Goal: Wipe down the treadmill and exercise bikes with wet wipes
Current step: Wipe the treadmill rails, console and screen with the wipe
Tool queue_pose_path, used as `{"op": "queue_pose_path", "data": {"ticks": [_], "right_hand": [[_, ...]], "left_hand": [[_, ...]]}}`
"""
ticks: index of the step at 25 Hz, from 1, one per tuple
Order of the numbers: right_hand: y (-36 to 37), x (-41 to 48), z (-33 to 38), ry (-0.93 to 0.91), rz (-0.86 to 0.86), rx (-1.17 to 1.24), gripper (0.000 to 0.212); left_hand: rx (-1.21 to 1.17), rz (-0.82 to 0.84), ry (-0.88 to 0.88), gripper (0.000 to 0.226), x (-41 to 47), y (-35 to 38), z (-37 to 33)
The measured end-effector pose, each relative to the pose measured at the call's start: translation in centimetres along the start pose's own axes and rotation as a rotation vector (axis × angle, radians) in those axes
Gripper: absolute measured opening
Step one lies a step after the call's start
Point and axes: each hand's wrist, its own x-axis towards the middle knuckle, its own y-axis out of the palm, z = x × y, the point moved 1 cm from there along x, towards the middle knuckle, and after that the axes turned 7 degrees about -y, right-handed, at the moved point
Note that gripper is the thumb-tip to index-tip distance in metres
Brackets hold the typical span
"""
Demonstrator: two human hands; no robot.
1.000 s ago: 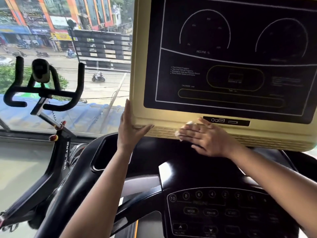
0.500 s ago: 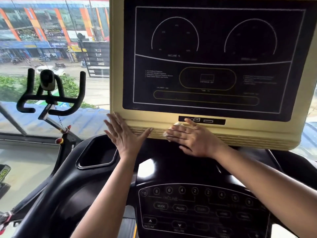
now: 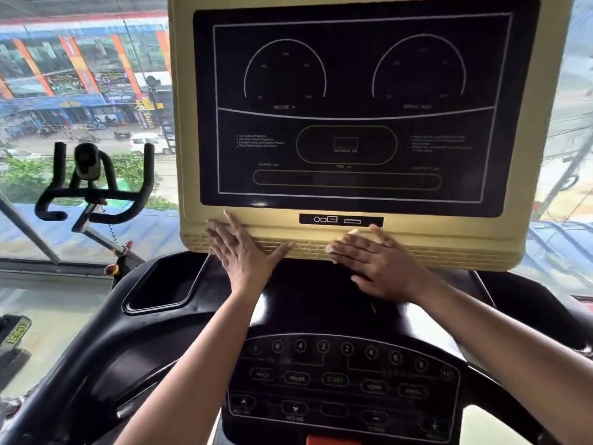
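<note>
— What fills the view?
— The treadmill (image 3: 481,239): a broad, round-cornered cream plastic frame around a glossy black display panel (image 3: 353,91), with a ribbed vent strip (image 3: 449,256) along the bottom. Below curves a black button panel (image 3: 337,380).
— And the exercise bike (image 3: 96,195)?
— Matte black looped handlebars, left by the window (image 3: 48,75), apart from the treadmill.
— The hands?
— The left hand (image 3: 244,255) lies flat on the frame's lower left, grip spread, thumb along the ribs. The right hand (image 3: 382,268) has its grip flat, fingers straight, pressing the wet wipe (image 3: 354,233) onto the vent strip under the port slot (image 3: 340,220).
— The wipe itself?
— A crumpled white scrap, mostly hidden, peeking past the fingers.
</note>
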Motion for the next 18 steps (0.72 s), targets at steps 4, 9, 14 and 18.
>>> {"op": "queue_pose_path", "data": {"ticks": [4, 9, 14, 18], "right_hand": [[0.6, 0.2, 0.3, -0.017, -0.027, -0.01, 0.063], [-0.4, -7.8, -3.2, 0.007, -0.038, -0.055, 0.059], [-0.2, -10.0, -2.0, 0.189, -0.16, -0.043, 0.056], [0.6, -7.9, -1.4, 0.123, -0.051, -0.05, 0.061]], "left_hand": [[-0.015, 0.048, -0.012, 0.143, -1.6, 1.4, -2.2], [0.047, 0.059, 0.0, 0.144, -2.8, 3.1, -3.6], [0.134, 0.044, 0.11, 0.129, -4.5, 5.4, -5.5], [0.275, -0.002, 0.288, 0.119, -5.1, 7.5, -7.0]]}}
